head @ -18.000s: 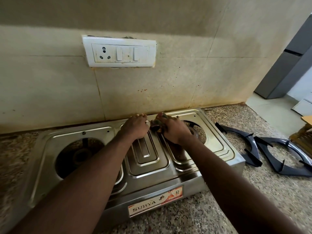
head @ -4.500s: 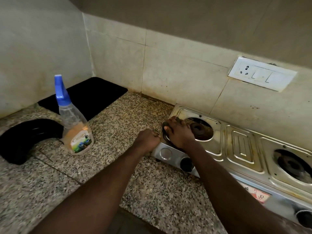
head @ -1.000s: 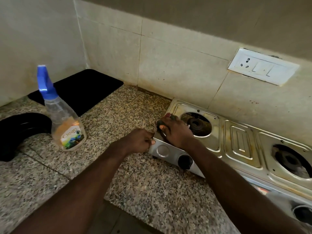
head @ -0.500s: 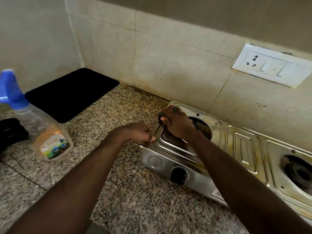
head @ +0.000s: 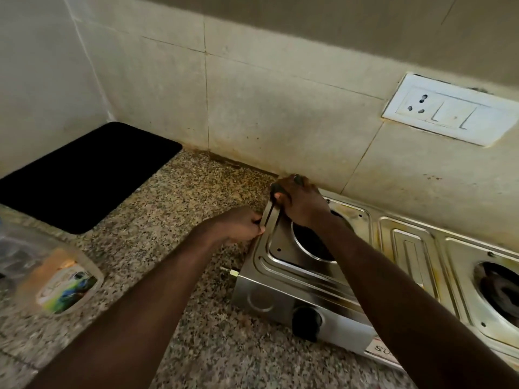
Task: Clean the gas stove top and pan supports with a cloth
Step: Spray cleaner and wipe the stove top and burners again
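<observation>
Head view: right hand (head: pixel 300 203) grips cloth (head: pixel 276 188) on stove (head: pixel 295 265), 11 o'clock corner; left hand (head: pixel 241 226) grips its rim; stains (head: pixel 375 234) left toward 3 o'clock.

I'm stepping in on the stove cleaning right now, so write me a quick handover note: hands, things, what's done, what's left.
Left hand grips the stove by its left rim.
Right hand holds the dark cloth against the top's far left corner.
Spray bottle sits on the counter to the left.
Done: left panel looks shiny.
Left: yellowish marks on centre and right panels; pan supports, out of view.
</observation>
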